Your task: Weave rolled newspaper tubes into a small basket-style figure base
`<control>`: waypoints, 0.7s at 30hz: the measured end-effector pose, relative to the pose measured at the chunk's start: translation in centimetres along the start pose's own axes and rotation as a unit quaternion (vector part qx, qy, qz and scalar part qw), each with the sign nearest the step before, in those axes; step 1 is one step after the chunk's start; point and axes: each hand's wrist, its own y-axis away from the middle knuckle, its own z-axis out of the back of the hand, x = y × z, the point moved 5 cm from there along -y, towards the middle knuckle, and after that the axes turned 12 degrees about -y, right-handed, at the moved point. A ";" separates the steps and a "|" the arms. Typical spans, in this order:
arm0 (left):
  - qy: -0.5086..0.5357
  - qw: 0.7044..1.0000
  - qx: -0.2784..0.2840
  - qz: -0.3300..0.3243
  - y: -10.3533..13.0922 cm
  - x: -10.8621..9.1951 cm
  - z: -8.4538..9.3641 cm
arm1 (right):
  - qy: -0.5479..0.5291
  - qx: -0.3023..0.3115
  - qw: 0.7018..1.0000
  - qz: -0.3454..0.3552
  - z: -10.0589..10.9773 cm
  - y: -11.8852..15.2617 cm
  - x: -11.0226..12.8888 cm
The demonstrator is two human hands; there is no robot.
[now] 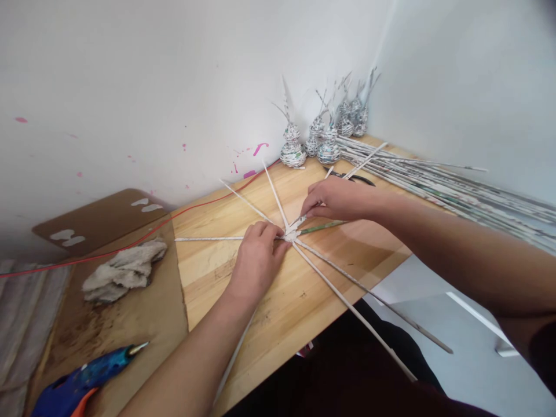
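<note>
Blue glue gun (89, 376), red wire (197, 204)

We can read no text, label, brand, number or sign. The blue glue gun (87, 376) shows no legible marking. Fine print may be present on the rolled paper sticks (434, 185) and the woven gourd shapes (293, 147), but at this resolution we cannot resolve any characters.

Head-height view, forward and down
</note>
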 end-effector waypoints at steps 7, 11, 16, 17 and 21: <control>-0.001 1.000 -0.001 -0.029 0.1 -0.2 -0.1 | -0.014 -0.001 1.000 0.007 -0.5 -0.5 -0.6; 0.002 0.999 0.002 -0.035 0.1 -0.2 -0.2 | -0.016 -0.006 1.000 0.009 -0.5 -0.5 -0.8; 0.004 0.999 -0.005 -0.042 0.1 -0.2 -0.3 | -0.045 0.003 0.999 0.025 -0.7 -0.9 -1.2; 0.002 0.999 -0.007 -0.042 0.1 -0.2 -0.2 | -0.048 0.004 0.998 0.028 -0.7 -0.9 -1.3; -0.008 0.999 -0.005 -0.043 0.1 -0.3 -0.2 | -0.058 0.006 0.998 0.037 -0.7 -1.1 -1.5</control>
